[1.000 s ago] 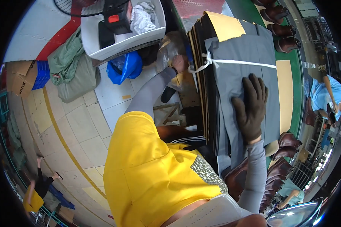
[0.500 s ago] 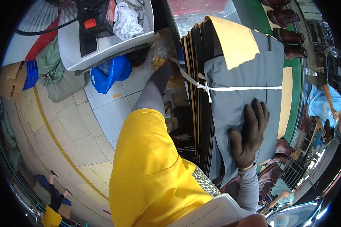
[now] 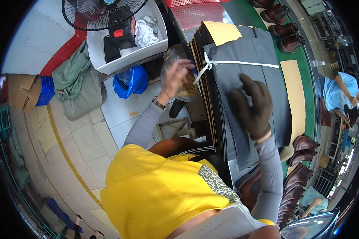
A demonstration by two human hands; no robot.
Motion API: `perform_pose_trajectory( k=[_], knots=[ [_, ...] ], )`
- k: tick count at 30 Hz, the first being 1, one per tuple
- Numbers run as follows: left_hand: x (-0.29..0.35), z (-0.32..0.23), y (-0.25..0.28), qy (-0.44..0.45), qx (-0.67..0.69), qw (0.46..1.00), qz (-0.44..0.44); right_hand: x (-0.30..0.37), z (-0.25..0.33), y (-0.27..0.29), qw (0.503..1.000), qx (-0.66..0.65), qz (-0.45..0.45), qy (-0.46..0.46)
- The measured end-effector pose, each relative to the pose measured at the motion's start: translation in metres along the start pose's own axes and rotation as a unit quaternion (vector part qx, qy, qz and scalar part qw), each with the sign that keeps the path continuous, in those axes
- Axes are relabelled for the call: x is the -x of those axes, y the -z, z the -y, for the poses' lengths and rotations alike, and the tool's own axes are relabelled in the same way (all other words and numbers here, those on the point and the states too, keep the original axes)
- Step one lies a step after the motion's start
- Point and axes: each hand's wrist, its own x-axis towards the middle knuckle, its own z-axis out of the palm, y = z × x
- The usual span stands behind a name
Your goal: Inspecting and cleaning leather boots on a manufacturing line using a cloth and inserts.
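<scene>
A thick stack of dark grey sheets (image 3: 247, 47) lies on the green bench, tied across with a white strap (image 3: 247, 63). The strap has a knot (image 3: 208, 62) at the stack's left edge, and a loose end hangs from it. My bare left hand (image 3: 176, 77), with a wristwatch, is just left of the knot. Its fingers are apart and nothing shows in them. My right hand (image 3: 254, 109), in a dark brown glove, is over the top grey sheet below the strap, its thumb and fingers spread and slightly blurred. A torn yellow sheet (image 3: 221, 34) lies at the stack's far end.
Brown leather shoes (image 3: 289, 43) line the green bench (image 3: 274, 39) to the right, with more near my right forearm. A white bin (image 3: 159, 46) with a black-and-red device and a fan (image 3: 103, 12) are at the far left. Below it sits a blue bag (image 3: 129, 83). Co-workers are at far right.
My left hand has come up from low beside the stack, and the strap end it stretched now hangs slack. My right hand has lifted its flat palm and curled its fingers. The view has shifted.
</scene>
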Motion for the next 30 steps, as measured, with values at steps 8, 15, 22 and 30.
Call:
perform_pose_trajectory(
  k=[8,15,22,30],
  knots=[
    [-0.002,-0.078,-0.011,0.059,-0.088,0.982,0.157,-0.036,0.008,-0.064,0.994,0.073,0.087,-0.001],
    [0.013,-0.114,-0.026,-0.02,-0.179,0.969,0.166,-0.036,0.026,-0.072,0.99,0.093,0.086,0.062],
    [-0.01,-0.153,-0.047,-0.383,-0.682,0.622,-0.045,-0.015,0.0,-0.027,0.989,-0.138,0.031,-0.047],
    [-0.027,-0.111,-0.157,-0.428,-0.599,0.608,0.296,0.103,-0.049,0.06,0.951,0.206,0.095,-0.21]
  ],
)
